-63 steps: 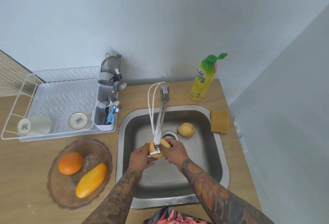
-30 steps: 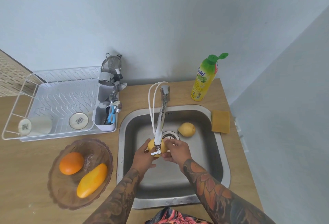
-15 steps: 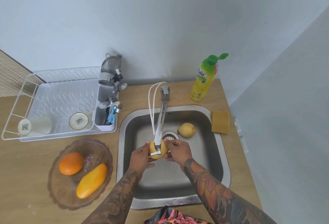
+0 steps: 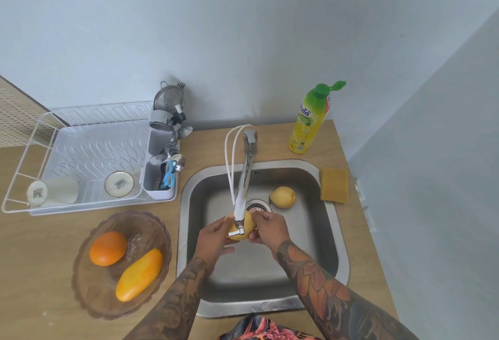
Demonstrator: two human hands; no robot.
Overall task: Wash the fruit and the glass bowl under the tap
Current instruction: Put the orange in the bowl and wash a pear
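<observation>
Grip the yellow fruit [image 4: 244,227] between left hand [image 4: 213,241] and right hand [image 4: 268,227] under the tap [image 4: 243,191] spout, over the sink [image 4: 318,231]; rotate it so every side gets rinsed; avoid dropping it.

Both forearms stretched forward, left hand [image 4: 213,239] and right hand [image 4: 270,227] cupped together, fingers curled in a shared grip.

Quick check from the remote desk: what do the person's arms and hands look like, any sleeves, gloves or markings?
Both forearms are bare, no sleeves, covered in tattoos: the left in dark grey patterns, the right with large orange-red leaf or petal shapes outlined in black. The left hand and right hand wear no gloves; no rings or watch show.
</observation>
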